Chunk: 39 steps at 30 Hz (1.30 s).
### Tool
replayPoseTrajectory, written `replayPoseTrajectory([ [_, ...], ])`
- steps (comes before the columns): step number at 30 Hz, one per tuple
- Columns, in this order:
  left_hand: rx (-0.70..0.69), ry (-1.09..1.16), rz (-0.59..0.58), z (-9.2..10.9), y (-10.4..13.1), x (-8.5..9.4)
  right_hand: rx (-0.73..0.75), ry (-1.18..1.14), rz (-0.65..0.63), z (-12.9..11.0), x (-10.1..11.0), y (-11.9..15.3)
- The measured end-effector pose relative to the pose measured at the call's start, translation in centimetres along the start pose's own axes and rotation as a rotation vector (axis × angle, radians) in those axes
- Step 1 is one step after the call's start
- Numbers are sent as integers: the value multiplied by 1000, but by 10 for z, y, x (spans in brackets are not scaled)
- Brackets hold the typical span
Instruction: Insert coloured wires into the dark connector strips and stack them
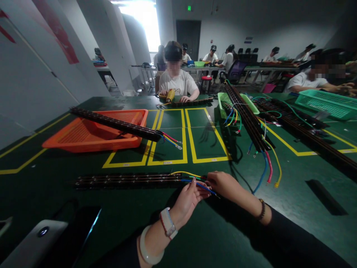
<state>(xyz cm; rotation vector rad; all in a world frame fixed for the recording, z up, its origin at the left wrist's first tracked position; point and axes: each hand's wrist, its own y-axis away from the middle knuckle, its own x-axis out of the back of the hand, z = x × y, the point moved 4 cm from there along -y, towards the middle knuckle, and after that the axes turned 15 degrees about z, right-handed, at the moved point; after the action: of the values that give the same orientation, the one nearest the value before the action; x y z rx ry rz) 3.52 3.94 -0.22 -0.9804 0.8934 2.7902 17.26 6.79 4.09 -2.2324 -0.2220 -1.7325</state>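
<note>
A long, dark strip assembly (128,181) with copper-coloured lines lies lengthwise on the green table before me. Yellow (189,174), green and blue wires extend from its right end. My left hand (192,193) is palm up beneath these wires, its fingers loosely curled and its thumb by the blue wire (208,189), which crosses the fingers. Just to the right, my right hand (223,184) is closed in a pinch around the ends of the other wires, beside a dark and red piece. Its fingertips partly hide those ends.
At left, an orange basket (92,147) carries another wired strip (117,124). More strips (245,115) rest across a green basket (252,104) at right. A phone (41,238) lies front left. Across the table a person (178,82) handles a yellow tool (170,96).
</note>
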Motion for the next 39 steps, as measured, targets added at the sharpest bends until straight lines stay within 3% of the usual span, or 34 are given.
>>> replayPoseTrajectory([
  [3, -6, -15, -3, 1, 2, -1, 30, -36, 27, 3, 3, 0],
  [7, 0, -15, 24, 1, 2, -1, 37, -90, 95, 3, 24, 3],
  [11, 15, 18, 29, 0, 1, 0, 85, -116, 37, -10, 37, 13],
  [16, 5, 45, 21, -1, -3, 1, 167, -34, -28, -22, 27, 24],
  [25, 34, -9, -89, -2, 0, -3, 212, -83, -6, -13, 25, 13],
  [29, 24, -131, -132, -4, 2, -5, 201, -144, -23, -9, 20, 10],
  [36, 5, -338, -50, -10, 2, -1, 155, -236, 28, -2, 12, 8],
  [39, 34, -395, -127, -12, 4, -3, 185, -233, 34, -5, 10, 9],
])
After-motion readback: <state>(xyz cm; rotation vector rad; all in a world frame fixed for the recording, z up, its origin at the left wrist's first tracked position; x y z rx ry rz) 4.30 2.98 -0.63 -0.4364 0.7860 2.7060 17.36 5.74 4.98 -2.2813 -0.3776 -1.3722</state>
